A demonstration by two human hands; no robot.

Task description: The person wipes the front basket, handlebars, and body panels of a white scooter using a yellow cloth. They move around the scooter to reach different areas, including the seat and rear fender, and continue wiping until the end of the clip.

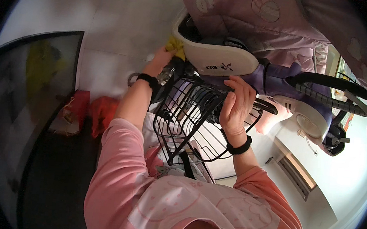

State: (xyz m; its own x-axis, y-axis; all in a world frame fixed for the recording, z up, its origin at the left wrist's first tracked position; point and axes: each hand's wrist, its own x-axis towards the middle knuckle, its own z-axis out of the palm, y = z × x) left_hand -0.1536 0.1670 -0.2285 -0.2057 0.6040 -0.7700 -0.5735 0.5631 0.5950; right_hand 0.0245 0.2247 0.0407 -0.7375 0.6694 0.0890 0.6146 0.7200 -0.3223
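Observation:
My left hand [160, 61] holds a bunched yellow cloth [176, 48] at the lower edge of the cream panel [221, 60] of a purple and cream e-bike [278, 76]. My right hand [239, 106] lies at the rim of the black wire basket [190, 132], its fingertips by the purple body and its thumb apart from the fingers. Whether it grips the rim cannot be told, as the hand covers that part. Both wrists wear black bands. The basket stands between my arms, in front of my chest.
A quilted pink cover [274, 31] drapes over the e-bike at the top. Black cables [333, 100] curve at the right. On the left are a dark glossy panel [34, 80], a red bag [103, 113] and a red box [82, 106]. Pale tiled floor [122, 22] lies beyond my left hand.

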